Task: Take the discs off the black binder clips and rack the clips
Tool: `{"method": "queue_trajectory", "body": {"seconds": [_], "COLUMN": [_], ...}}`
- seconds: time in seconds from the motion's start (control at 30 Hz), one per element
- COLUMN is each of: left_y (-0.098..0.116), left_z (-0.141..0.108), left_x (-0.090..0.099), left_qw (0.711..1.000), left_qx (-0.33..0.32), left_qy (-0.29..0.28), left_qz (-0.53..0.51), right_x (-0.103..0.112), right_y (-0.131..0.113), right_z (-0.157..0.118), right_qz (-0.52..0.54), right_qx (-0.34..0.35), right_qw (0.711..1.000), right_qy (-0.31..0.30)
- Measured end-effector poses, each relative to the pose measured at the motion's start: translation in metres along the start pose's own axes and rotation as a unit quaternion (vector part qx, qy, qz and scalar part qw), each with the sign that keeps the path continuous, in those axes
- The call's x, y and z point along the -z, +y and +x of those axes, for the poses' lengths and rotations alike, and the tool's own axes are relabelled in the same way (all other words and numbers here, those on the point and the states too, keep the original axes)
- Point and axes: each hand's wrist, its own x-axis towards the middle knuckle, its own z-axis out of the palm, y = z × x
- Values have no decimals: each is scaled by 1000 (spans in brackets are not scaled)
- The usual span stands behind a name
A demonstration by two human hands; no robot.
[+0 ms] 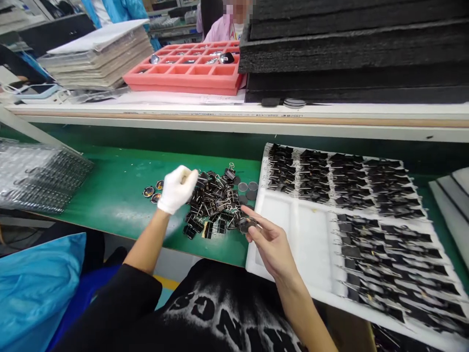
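Observation:
A heap of black binder clips (210, 203) lies on the green table (120, 195). My left hand (178, 188), in a white glove, is over the heap's left edge, its fingers drawn together in a pinch; a clip seems to be at the fingertips, partly hidden. My bare right hand (269, 239) grips a dark round part (247, 224) between thumb and fingers, just right of the heap. Small round parts with orange marks (148, 191) sit left of my glove. Several dark and clear discs (252, 190) lie between the heap and the white tray (311, 234).
Rows of clipped black parts (388, 264) fill much of the tray. Clear plastic trays (44, 176) are stacked at left. A shelf (183, 121) crosses above, bearing a pink compartment tray (183, 87) and black foam (351, 54). People are beyond it; blue clothing (36, 288) is at lower left.

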Motion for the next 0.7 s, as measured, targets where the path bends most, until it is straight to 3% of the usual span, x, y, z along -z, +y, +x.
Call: {"method": "queue_trajectory", "body": {"seconds": [0.1,0.17,0.3,0.47,0.7], "left_y": [59,80,79,79,102], "left_z": [-34,-49,-49,-30,-26], "left_x": [-16,-24,-28,-25,-26], "left_qw": [993,983,958,922,905], "left_qx": [-68,-109,-188,-180,-158], "left_qy": [-8,-52,-144,-329,-392], "left_qz": [-94,-139,-160,-100,-52], "right_x": [-11,-12,3,18,22], "right_y": [-4,-7,-17,-29,-28], "right_z": [8,9,0,-12,-13], "right_qz": [19,23,-23,-48,-18], "right_qx": [22,41,68,63,23], "right_qw": [999,998,995,993,999], "right_qy": [-29,-38,-65,-82,-32]}}
